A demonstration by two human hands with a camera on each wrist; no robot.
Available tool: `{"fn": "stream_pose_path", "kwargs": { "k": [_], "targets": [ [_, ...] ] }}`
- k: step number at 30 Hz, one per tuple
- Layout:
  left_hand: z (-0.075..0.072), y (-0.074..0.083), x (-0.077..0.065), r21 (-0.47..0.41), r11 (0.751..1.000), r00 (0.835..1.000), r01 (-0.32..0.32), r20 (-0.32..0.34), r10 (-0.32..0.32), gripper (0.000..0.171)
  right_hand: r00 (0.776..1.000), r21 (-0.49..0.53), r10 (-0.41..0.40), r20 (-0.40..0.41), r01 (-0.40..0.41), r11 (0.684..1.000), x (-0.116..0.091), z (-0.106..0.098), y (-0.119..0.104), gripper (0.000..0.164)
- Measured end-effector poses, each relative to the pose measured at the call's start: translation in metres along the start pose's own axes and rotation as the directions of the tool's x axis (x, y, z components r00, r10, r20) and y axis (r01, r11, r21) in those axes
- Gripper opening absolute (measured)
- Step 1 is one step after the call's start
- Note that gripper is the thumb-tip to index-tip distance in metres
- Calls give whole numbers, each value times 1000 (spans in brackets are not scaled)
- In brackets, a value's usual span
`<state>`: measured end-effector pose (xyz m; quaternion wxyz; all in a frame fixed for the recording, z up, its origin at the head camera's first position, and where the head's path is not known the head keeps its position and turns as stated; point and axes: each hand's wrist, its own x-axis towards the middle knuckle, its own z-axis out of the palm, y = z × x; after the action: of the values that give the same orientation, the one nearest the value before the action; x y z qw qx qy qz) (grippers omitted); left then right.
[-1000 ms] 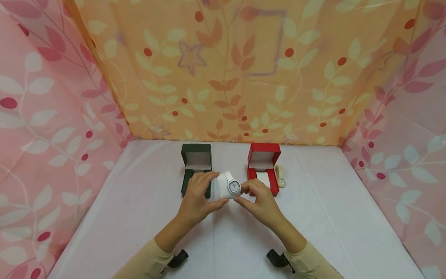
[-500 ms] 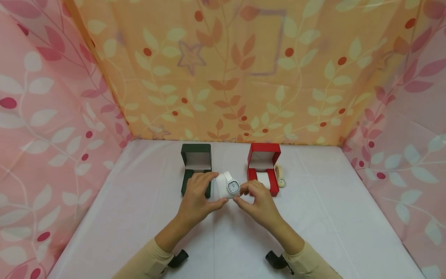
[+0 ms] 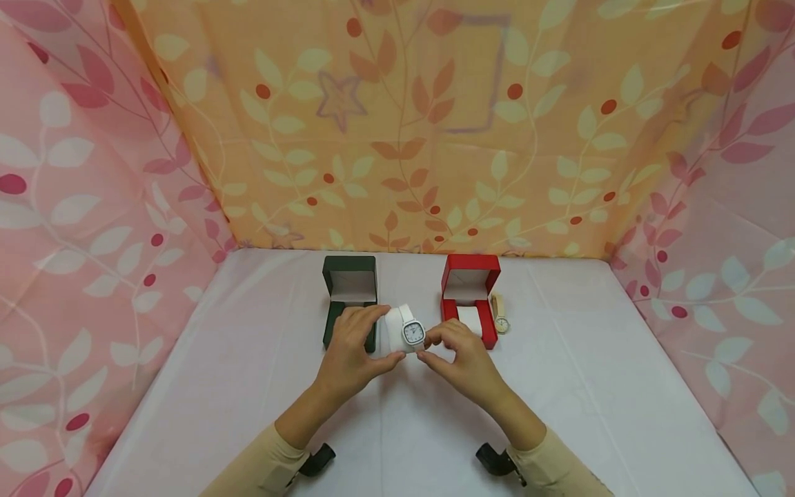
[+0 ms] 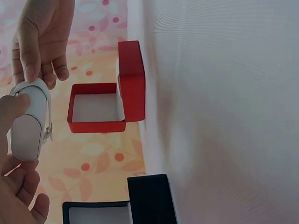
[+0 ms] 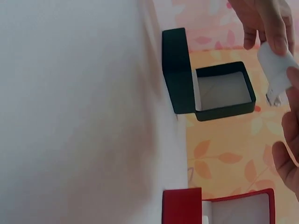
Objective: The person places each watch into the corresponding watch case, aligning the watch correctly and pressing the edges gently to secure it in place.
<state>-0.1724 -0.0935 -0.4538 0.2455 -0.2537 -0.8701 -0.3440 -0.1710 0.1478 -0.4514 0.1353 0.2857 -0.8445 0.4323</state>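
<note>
A white wristwatch point(image 3: 413, 333) with a square face is wrapped around a white watch cushion point(image 3: 394, 333), held up over the middle of the table. My left hand point(image 3: 348, 353) grips the cushion's left end between thumb and fingers. At the other end, the thumb and fingertips of my right hand point(image 3: 467, 357) pinch the watch's right edge. The left wrist view shows the cushion's underside point(image 4: 25, 137) under my left thumb, with the strap's buckle point(image 4: 48, 134) hanging at its side. From the right wrist, the cushion point(image 5: 273, 63) appears between both hands, its dial hidden.
Behind my left hand an open dark green watch box point(image 3: 350, 276) stands on the white-covered table point(image 3: 248, 414). Behind my right hand is an open red watch box point(image 3: 471, 270) with a white cushion inside. A cream-strapped wristwatch point(image 3: 499, 316) lies against its right side.
The watch has slid slightly left along the cushion, its dial shifting a little. My right hand moves only slightly, and my left hand keeps its grip in place.
</note>
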Motion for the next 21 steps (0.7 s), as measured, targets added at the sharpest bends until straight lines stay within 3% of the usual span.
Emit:
{"fn": "stream_pose_path", "kwargs": {
  "k": [5,21],
  "targets": [
    [-3,-1,2,-36,999,1000,-10,23,11,80,995,30,-78,62,76,997,3,-10,5,30],
    [-6,0,2,-87,992,989,-94,105,103,79,979,78,-64,194,50,996,6,-29,18,72]
  ]
}}
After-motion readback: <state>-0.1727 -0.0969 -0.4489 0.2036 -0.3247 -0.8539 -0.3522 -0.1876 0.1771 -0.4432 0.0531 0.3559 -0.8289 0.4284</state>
